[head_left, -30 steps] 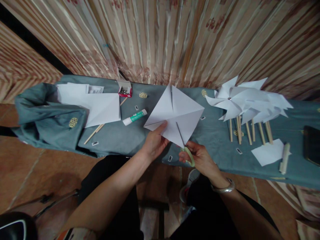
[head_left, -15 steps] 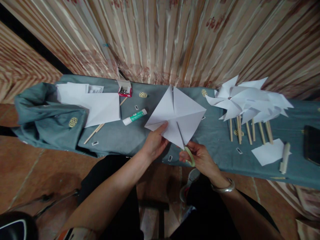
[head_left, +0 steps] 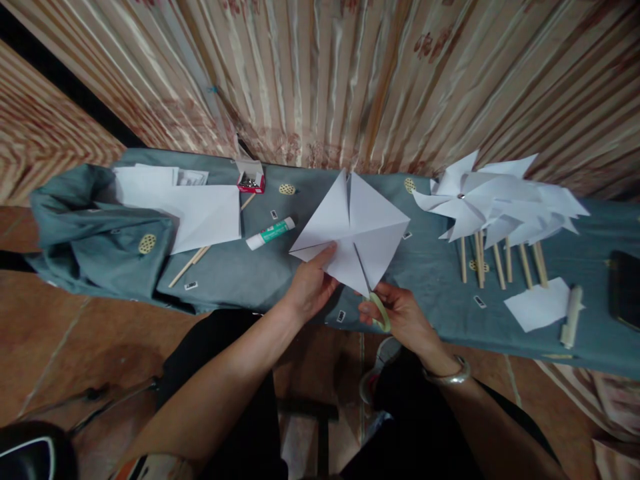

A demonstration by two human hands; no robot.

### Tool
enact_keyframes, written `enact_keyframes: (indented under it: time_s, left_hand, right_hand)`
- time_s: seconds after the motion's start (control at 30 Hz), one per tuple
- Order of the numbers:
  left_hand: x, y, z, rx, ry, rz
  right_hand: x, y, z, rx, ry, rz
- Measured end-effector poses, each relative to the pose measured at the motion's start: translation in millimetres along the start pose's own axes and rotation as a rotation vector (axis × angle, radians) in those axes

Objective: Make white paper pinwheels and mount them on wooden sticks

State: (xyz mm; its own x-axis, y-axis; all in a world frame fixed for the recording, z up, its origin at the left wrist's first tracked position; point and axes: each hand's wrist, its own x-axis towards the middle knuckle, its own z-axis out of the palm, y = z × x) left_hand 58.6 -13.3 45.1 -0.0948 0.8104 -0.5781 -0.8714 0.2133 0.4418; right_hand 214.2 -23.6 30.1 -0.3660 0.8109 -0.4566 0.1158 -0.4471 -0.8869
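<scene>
The left hand [head_left: 315, 285] gripped the white sheet [head_left: 377, 223] left of its lower corner, thumb pressed on top and fingers curled beneath. The right hand [head_left: 395, 310] was closed around the pale green scissors [head_left: 380, 313], their handle at that lower corner; how far the blades were parted could not be told.

Compared with the views up to a second earlier, little had changed: both grips matched, and the sheet had shifted only slightly. The dark line from the lower corner towards the centre appeared no longer, so in my judgement the cutting stood at the same stage. The slit at the far corner stood open.

Both forearms reached forward from the near edge and converged on the sheet, which was held over the middle of the cloth-covered table [head_left: 225, 287]. The right wrist, wearing a bracelet [head_left: 453, 375], was angled inward.

To the left lay a glue stick [head_left: 271, 233], an open red box [head_left: 251, 181] and stacked paper [head_left: 210, 213]; to the right, paper pinwheels [head_left: 505, 200] on sticks.
</scene>
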Motion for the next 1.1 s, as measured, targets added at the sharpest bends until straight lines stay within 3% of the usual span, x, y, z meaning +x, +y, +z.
enact_keyframes:
  time_s: [0.57, 0.97, 1.1]
  left_hand:
    - [-0.2, 0.8, 1.4, -0.002, 0.021, -0.007]
    - [4.3, 8.5, 0.6, 0.005, 0.035, 0.026]
    - [9.9, 17.3, -0.1, -0.007, 0.067, 0.062]
  right_hand:
    - [2.4, 1.3, 0.8, 0.043, 0.018, 0.041]
    - [-2.2, 6.6, -6.6, 0.018, -0.089, 0.079]
    - [-8.0, 6.5, -18.3, -0.011, -0.188, 0.132]
